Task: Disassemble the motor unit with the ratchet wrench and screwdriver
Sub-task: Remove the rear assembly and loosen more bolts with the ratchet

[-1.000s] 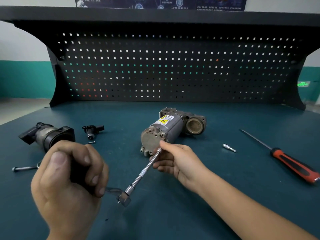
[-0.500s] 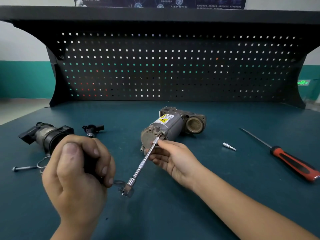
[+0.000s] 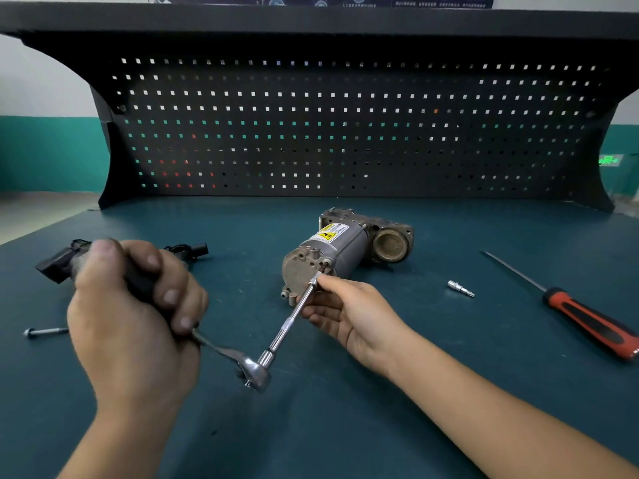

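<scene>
while a loose bolt [image 3: 45,331] lies at the nine o'clock edge of the bench [image 3: 345,426], the left hand [image 3: 135,316] beside it has every finger curled tight round the black grip of the ratchet wrench [image 3: 256,373], whose head sits at seven o'clock from the motor unit [image 3: 332,257]. the extension bar [image 3: 294,318] runs up towards one o'clock onto a screw in the unit's round end cap. the right hand [image 3: 349,312], at five o'clock from that cap, pinches the bar near its tip, its other fingers loosely curled beneath. the motor unit lies on its side mid-bench. it looks heavy, rigid and apt to roll, so i would steady it by the cylindrical body. a small bit [image 3: 460,289] and the screwdriver [image 3: 587,319] lie at three o'clock
</scene>
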A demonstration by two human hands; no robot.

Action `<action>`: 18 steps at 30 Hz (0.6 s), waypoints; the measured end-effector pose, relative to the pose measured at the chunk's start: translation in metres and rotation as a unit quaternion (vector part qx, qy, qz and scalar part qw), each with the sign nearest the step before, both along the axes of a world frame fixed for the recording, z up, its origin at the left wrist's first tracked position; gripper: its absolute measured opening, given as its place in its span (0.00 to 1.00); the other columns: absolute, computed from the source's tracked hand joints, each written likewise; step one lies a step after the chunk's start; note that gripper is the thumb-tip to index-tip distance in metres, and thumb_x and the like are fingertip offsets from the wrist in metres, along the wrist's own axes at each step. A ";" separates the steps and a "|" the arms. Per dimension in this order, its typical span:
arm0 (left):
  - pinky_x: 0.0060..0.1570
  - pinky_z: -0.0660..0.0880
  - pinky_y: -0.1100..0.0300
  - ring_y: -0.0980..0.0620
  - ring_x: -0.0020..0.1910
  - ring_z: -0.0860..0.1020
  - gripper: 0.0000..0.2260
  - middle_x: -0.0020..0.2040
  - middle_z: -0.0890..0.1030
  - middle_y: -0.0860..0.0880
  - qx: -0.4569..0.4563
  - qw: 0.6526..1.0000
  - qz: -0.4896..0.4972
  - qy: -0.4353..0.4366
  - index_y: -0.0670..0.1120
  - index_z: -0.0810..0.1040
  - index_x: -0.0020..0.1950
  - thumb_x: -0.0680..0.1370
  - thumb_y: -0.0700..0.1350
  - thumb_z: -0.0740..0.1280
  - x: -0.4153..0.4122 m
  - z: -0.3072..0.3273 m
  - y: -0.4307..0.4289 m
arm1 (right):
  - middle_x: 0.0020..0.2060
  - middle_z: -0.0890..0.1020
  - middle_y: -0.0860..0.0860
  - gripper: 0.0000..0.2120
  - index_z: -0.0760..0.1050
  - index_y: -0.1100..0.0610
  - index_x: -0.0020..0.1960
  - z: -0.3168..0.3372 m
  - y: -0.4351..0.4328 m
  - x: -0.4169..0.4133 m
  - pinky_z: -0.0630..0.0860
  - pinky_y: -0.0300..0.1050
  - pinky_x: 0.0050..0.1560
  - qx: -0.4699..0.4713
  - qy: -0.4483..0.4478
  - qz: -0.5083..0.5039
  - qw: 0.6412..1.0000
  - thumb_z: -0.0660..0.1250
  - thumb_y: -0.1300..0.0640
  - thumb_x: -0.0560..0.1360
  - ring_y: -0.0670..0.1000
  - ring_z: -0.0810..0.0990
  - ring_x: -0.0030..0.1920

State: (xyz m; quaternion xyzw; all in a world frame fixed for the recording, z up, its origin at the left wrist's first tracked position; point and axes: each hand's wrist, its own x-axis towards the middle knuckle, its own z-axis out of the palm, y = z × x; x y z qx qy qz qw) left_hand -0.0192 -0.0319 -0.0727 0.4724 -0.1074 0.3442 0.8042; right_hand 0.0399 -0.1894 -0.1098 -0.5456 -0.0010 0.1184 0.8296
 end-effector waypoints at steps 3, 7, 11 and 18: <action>0.17 0.58 0.68 0.60 0.16 0.58 0.21 0.20 0.62 0.57 -0.072 0.996 -0.053 0.025 0.50 0.66 0.29 0.81 0.49 0.49 0.010 0.004 0.007 | 0.25 0.81 0.53 0.12 0.75 0.62 0.38 0.000 0.001 0.001 0.76 0.34 0.26 0.012 0.001 -0.009 1.000 0.60 0.62 0.78 0.47 0.79 0.24; 0.18 0.57 0.66 0.59 0.16 0.57 0.18 0.20 0.62 0.56 -0.036 0.998 -0.043 0.037 0.48 0.63 0.32 0.81 0.49 0.48 0.017 0.015 0.007 | 0.25 0.80 0.52 0.12 0.75 0.61 0.38 0.002 0.001 0.001 0.74 0.33 0.24 -0.027 -0.012 -0.005 1.000 0.60 0.61 0.78 0.46 0.78 0.23; 0.18 0.55 0.65 0.59 0.17 0.58 0.18 0.20 0.62 0.56 0.030 0.999 -0.015 0.001 0.47 0.62 0.32 0.81 0.45 0.48 0.014 0.020 -0.002 | 0.33 0.78 0.47 0.06 0.74 0.53 0.39 0.002 -0.015 0.010 0.70 0.33 0.33 -0.318 -0.190 -0.190 0.909 0.64 0.63 0.71 0.44 0.76 0.31; 0.27 0.62 0.63 0.56 0.20 0.63 0.14 0.21 0.66 0.56 0.378 0.917 -0.005 -0.128 0.48 0.70 0.28 0.72 0.51 0.57 -0.010 0.005 -0.017 | 0.73 0.61 0.47 0.28 0.64 0.51 0.72 -0.004 -0.037 0.038 0.53 0.55 0.73 -0.570 -0.384 -0.063 0.724 0.61 0.63 0.73 0.46 0.53 0.75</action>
